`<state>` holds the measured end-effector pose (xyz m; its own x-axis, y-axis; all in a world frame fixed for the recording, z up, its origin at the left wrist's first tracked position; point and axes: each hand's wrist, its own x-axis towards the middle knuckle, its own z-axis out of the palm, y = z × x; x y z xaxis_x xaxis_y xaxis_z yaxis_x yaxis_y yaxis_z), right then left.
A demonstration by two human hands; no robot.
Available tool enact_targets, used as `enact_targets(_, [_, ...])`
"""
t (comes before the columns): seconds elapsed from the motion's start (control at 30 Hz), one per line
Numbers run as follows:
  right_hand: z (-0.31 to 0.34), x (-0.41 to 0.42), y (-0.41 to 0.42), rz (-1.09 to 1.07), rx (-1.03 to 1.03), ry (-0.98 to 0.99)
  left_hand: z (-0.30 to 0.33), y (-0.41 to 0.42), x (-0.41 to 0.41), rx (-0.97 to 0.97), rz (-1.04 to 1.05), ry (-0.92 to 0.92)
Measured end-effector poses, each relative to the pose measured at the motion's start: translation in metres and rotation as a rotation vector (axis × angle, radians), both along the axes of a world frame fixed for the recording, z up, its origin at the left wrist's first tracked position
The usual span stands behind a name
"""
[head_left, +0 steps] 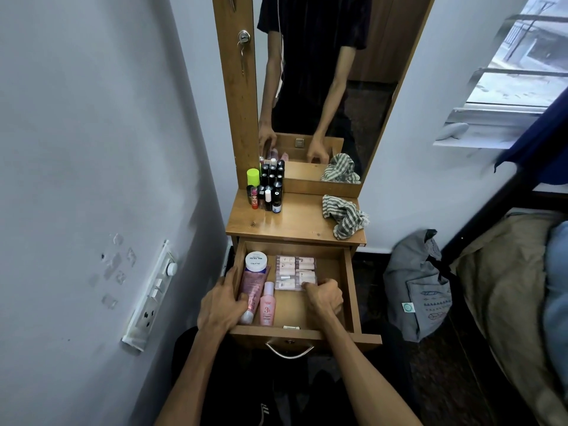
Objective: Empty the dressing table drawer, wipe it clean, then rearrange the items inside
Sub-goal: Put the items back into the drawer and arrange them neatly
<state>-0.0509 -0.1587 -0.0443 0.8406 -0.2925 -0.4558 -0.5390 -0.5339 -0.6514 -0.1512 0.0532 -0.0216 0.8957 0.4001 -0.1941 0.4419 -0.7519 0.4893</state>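
Lower centre of the frame: my left hand [222, 304] grips the pink tube [252, 290] at the drawer's [350, 290] left wall, ready to lift or seat it. To its right stands the pink bottle [267, 304]. My right hand [325, 298], fingers curled, pinches the near edge of the sachet pack [293, 270], probably to align it. Upper centre, small bottles [270, 187] and striped cloth [345, 215] occupy the tabletop [295, 219].

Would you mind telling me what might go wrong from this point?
1. The bottles stand packed at the tabletop's back left; an arm reaching up could topple them.
2. The right hand grips the packet by its near edge only, so it may tip or slip when lifted.
3. The drawer is pulled far out; leaning on its side with the left hand may strain it.
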Motion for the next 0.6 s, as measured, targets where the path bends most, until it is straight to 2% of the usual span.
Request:
enact_targets(0.27, [0.004, -0.005, 0.001, 0.007, -0.031, -0.084, 0.001, 0.0, -0.001, 0.003, -0.008, 0.003])
enact_targets(0.47, [0.011, -0.009, 0.002, 0.011, 0.045, -0.334, 0.0, -0.001, -0.002, -0.007, -0.004, -0.001])
enact_targets(0.6, [0.019, -0.015, 0.008, 0.113, 0.126, -0.639, 0.002, -0.002, -0.003, -0.024, -0.001, 0.004])
